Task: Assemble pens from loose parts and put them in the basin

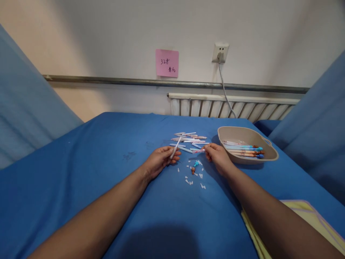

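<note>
My left hand [161, 160] rests on the blue sheet [94, 172] with its fingers curled around a pale pen barrel [175, 147] that points up and away. My right hand [219, 155] pinches a thin pen part [198, 151] at its fingertips, pointing toward the left hand. Beyond both hands lies a loose pile of pen parts [190, 140]. Between the hands, small white caps or tips [194, 178] and a short blue and brown piece [194, 166] are scattered on the sheet.
A beige oval tray [269, 153] holding several assembled pens [246, 149] stands right of my right hand. A yellow cloth [304, 212] lies at the lower right. Behind are a radiator [231, 106], a wall socket with cable [220, 53] and a pink note [167, 63].
</note>
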### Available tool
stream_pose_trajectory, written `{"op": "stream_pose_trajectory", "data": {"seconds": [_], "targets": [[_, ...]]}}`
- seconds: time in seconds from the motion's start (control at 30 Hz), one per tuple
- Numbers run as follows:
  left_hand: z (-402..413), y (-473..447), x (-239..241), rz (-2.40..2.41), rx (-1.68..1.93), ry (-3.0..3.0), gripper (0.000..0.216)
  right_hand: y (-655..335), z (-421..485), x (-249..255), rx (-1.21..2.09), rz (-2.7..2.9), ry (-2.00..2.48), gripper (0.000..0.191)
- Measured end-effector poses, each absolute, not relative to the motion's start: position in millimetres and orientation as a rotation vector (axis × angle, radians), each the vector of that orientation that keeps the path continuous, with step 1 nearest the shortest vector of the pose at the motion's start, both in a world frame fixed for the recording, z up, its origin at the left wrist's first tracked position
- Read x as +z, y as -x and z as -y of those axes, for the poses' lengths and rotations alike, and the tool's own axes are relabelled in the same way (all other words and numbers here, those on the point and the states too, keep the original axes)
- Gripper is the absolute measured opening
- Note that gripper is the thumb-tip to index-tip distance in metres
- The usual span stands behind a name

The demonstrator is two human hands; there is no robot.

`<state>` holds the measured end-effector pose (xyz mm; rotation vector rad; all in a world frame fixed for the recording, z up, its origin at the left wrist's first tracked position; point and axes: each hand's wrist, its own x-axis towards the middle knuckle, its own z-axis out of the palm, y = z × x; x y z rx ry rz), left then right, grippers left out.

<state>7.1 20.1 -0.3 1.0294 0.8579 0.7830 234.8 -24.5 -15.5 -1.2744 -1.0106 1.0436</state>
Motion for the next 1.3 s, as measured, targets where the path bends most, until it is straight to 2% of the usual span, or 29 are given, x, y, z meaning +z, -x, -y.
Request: {"op": "stream_pose_trajectory", "data": {"seconds": [0.17, 0.43, 1.3], "targets": [[-21.1, -6.0, -1.0, -0.842, 0.756, -1.042, 0.016, -234.3, 24.7, -15.2, 1.055, 1.013, 1.153, 0.030], [-15.8, -10.4, -2.6, -0.899, 0.705, -1.261, 0.030, -230.6, 29.1, -4.4, 0.964, 1.037, 1.111, 0.028], [-5.1, -17.0, -2.9, -0.904, 0.822, -1.641, 0.021, -220.8, 34.5, -16.0, 0.807, 1.544, 1.281, 0.020]]}}
